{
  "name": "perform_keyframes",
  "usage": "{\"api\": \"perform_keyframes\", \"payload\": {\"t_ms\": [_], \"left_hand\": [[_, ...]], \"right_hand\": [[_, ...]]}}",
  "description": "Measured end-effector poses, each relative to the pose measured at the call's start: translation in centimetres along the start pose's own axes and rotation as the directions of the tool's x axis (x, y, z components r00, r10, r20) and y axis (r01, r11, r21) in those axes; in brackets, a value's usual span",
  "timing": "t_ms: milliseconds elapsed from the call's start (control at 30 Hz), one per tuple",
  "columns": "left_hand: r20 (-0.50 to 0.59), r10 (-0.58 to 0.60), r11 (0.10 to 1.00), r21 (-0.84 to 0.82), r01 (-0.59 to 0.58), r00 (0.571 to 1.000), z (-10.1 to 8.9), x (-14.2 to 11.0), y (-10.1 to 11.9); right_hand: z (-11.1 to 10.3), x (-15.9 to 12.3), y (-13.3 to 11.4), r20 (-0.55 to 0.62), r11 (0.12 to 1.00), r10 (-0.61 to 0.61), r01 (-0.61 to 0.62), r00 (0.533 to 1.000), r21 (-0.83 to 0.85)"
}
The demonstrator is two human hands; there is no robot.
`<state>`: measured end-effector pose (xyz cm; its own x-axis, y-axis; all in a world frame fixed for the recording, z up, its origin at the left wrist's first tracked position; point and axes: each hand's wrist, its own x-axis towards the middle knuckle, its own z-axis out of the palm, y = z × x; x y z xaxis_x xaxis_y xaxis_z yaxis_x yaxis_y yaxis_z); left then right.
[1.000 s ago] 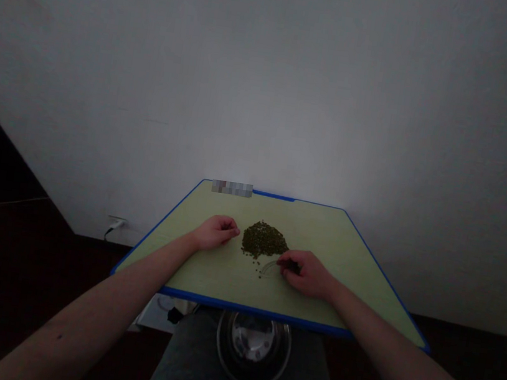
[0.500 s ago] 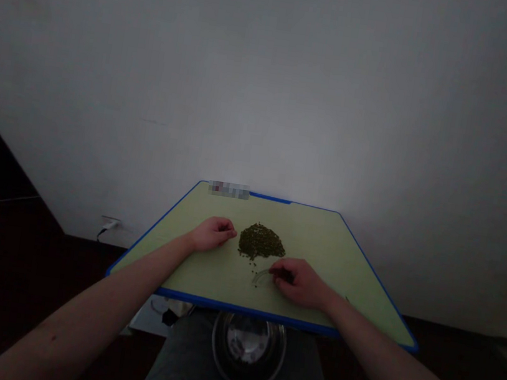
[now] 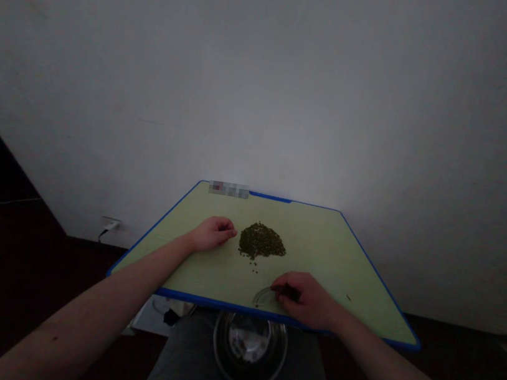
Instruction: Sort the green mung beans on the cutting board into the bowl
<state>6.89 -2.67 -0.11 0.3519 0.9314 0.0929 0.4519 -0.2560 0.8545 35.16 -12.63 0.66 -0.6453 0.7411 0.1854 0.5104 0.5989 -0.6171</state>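
Note:
A heap of small green grains, like mung beans, lies on the pale yellow-green tabletop. Just left of the heap rests my left hand, fingers curled and thumb against the forefinger, with nothing visible in it. My right hand is near the table's front edge, closed on a clear, thin piece with a curved rim; its full shape is hidden by the fingers. A dark grain sits by that rim. A few loose grains trail from the heap's near side.
A shiny metal bowl sits on my lap, below the table's blue front edge. The table's back edge stands against a grey wall. A plugged-in cord is low on the left. A small dark speck lies on the right.
My right hand has drawn the clear curved piece toward me, to the table's front edge, with a grain beside it. My left hand and the heap stay put.

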Motion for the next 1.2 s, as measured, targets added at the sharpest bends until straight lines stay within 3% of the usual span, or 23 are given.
{"api": "perform_keyframes", "payload": {"t_ms": [433, 767, 1200], "left_hand": [[0.015, 0.012, 0.999, -0.031, -0.012, 1.000, 0.0, 0.2, -0.6], [-0.009, 0.010, 1.000, -0.014, -0.010, 1.000, 0.1, 0.2, -0.6], [-0.010, 0.008, 1.000, -0.002, -0.008, 1.000, 0.0, 0.0, -0.2]], "right_hand": [[-0.1, -1.1, -0.5, -0.027, 1.000, -0.021, 0.021, 0.999, 0.010], [-1.8, 2.3, 2.2, -0.150, 0.996, 0.024, -0.036, 0.988, -0.078], [-0.8, 3.6, 1.7, -0.050, 0.998, -0.012, 0.009, 0.999, -0.056]]}}
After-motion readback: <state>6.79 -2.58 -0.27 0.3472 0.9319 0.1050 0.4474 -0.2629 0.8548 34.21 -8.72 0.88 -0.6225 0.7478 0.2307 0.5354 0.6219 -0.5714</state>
